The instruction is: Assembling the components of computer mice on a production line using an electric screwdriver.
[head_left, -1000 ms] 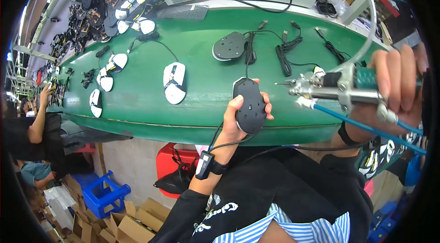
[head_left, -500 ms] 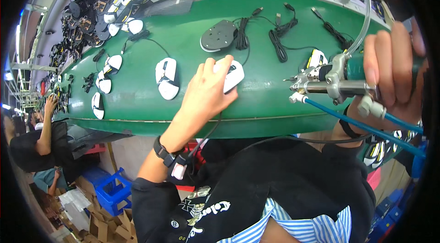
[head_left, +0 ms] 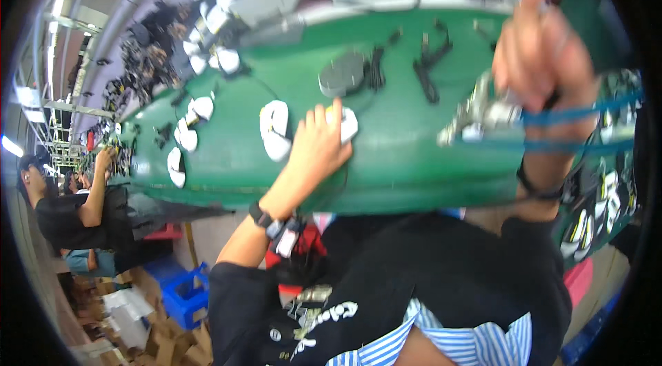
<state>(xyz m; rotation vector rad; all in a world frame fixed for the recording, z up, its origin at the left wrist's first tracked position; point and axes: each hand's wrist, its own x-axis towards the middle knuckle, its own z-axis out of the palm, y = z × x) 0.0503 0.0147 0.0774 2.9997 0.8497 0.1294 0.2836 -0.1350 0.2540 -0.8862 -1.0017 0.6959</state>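
My left hand rests over a white computer mouse on the green work surface, fingers closed about its left side. A dark cable runs from the mouse's far end. Higher up and to the right, my right hand is blurred, its fingers curled round the dark green handle of a power screwdriver. The screwdriver's metal front end, also smeared, points left above the surface. Beyond the held mouse lies a dark mouse base with a coiled cable beside it.
Another white mouse lies left of my hand, with several more farther left. Black parts are heaped at the far left. Blue hoses cross below my right hand. A person works at the left; a blue stool stands below.
My right hand and the screwdriver's handle have swung up, and its front end is lower and blurred. My left hand stays on the mouse. The whole view has shifted slightly.
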